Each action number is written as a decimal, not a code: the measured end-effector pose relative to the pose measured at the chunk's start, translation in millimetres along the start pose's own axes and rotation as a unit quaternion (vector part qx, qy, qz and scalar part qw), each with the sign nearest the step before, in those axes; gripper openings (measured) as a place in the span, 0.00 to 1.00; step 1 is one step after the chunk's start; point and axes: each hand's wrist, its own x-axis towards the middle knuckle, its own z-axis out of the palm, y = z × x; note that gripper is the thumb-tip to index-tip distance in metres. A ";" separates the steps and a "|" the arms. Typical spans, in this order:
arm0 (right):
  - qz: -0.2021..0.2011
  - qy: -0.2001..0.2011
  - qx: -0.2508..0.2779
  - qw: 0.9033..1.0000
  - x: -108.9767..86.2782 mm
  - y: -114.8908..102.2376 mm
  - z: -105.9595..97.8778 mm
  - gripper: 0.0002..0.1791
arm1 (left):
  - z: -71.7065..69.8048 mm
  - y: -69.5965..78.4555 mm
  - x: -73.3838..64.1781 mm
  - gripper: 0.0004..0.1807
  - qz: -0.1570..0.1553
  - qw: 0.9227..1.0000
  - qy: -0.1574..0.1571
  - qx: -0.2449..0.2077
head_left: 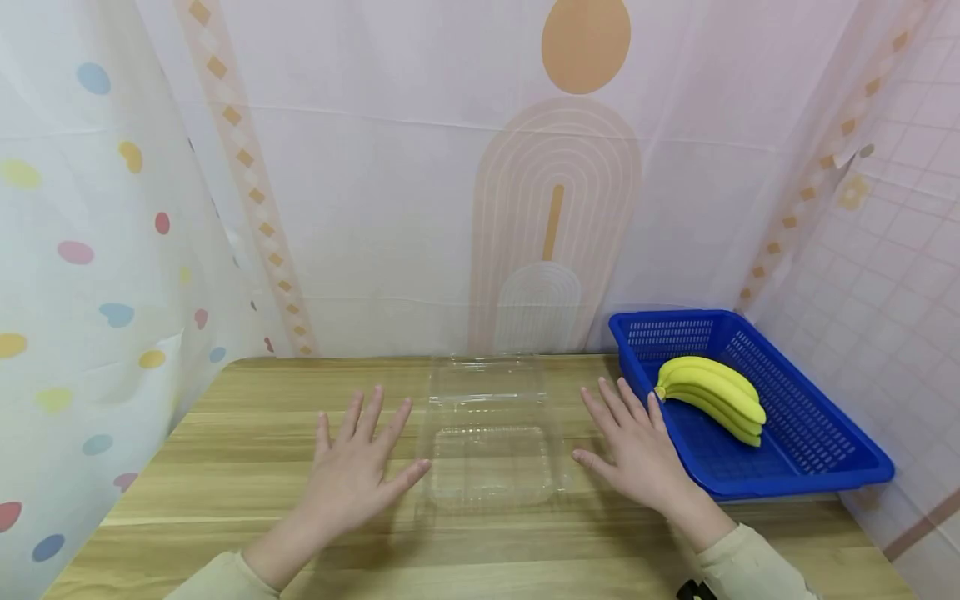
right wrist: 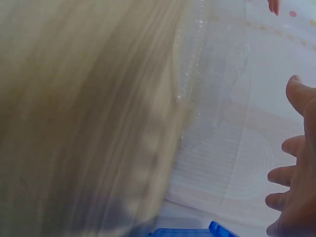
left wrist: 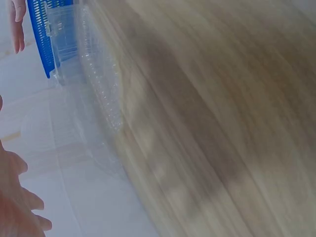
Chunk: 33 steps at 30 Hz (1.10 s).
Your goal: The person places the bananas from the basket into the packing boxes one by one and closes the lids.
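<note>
A clear plastic clamshell box [head_left: 491, 467] lies on the wooden table between my hands, its lid [head_left: 487, 379] tipped back toward the curtain. My left hand [head_left: 352, 475] hovers to the left of the box with fingers spread and nothing in it. On the other side, my right hand [head_left: 637, 458] is held over the table with its fingers spread, also holding nothing. It is close to the left wall of a blue plastic basket [head_left: 780, 479]. Inside that basket lies a bunch of yellow bananas [head_left: 712, 392]. The left wrist view shows the clear box [left wrist: 101, 69] side-on.
The wooden table [head_left: 247, 467] ends at a patterned curtain [head_left: 390, 208] behind. A dotted curtain [head_left: 75, 333] hangs at the left, and a checked one [head_left: 885, 292] at the right beside the basket. A small black object [head_left: 693, 590] shows by the right sleeve.
</note>
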 end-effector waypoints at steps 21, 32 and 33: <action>-0.027 0.133 0.030 0.990 -4.7 9.0 12.6 0.37 | 15.9 1.7 1.4 0.42 0.016 0.995 0.090 -0.049; -0.044 0.181 0.032 0.982 -2.6 11.5 11.6 0.35 | 20.8 8.4 6.1 0.42 -0.043 0.986 0.070 -0.148; -0.045 0.183 0.033 0.981 -2.4 11.8 11.3 0.35 | 21.1 8.3 6.3 0.42 -0.044 0.984 0.071 -0.156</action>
